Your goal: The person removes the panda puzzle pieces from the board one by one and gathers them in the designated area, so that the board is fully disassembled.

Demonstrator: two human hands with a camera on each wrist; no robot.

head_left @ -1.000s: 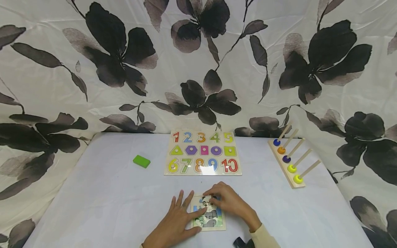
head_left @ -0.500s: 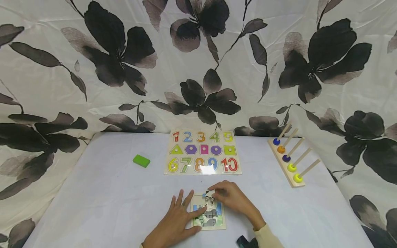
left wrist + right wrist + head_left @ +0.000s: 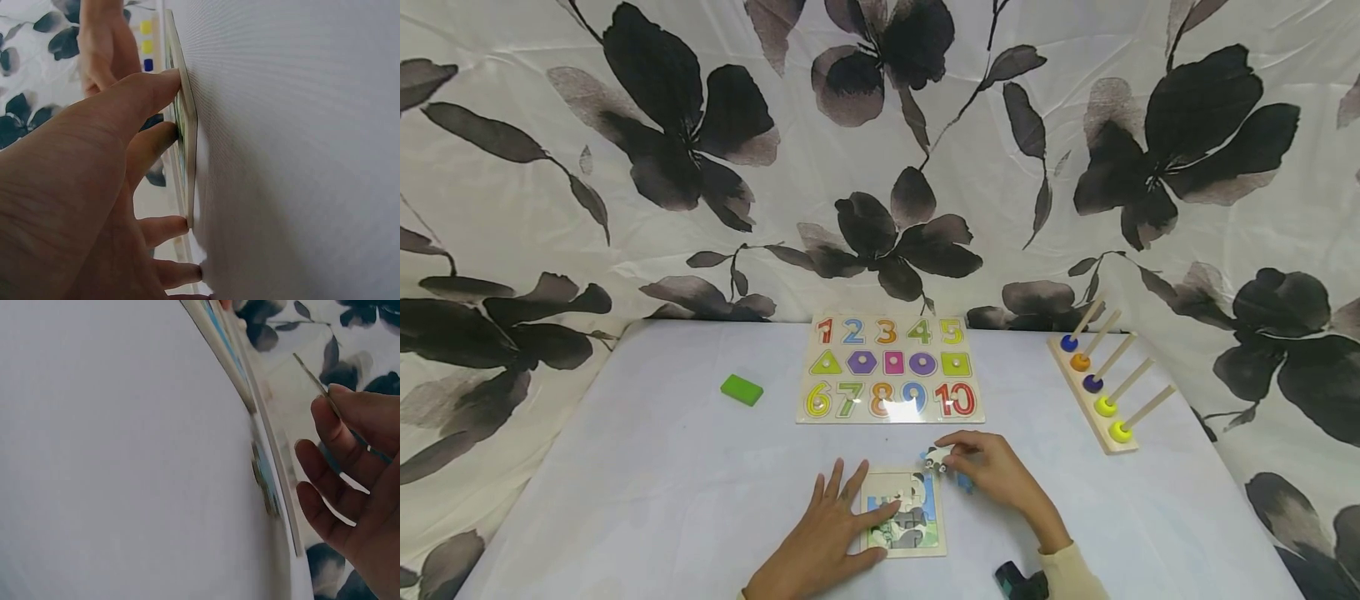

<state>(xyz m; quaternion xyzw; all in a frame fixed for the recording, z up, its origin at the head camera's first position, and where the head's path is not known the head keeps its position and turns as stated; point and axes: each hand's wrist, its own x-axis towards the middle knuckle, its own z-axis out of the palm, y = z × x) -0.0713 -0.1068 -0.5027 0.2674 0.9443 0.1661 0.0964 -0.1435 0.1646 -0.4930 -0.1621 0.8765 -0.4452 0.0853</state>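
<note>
A small panda jigsaw board (image 3: 931,542) with a pale wooden frame lies near the table's front. My left hand (image 3: 827,533) is spread over its left side, thumb and index finger touching the board, as the left wrist view also shows. Just off the board's top right corner, my right hand (image 3: 1000,473) pinches a puzzle piece (image 3: 936,458) with the panda's face between thumb and index finger. The right wrist view shows that thin piece (image 3: 310,375) edge-on, above the table. A loose blue puzzle piece (image 3: 965,482) lies on the table under the right hand.
Behind the jigsaw lies a number-and-shape board (image 3: 891,385). A green block (image 3: 742,390) is to the left. A wooden peg stand (image 3: 1093,396) with coloured beads stands at the right. Floral cloth (image 3: 880,150) hangs behind the table (image 3: 662,467).
My right hand has lifted the panda-face piece off the board and carried it up and to the right. The loose blue piece has come into sight. My left hand has stayed put.
</note>
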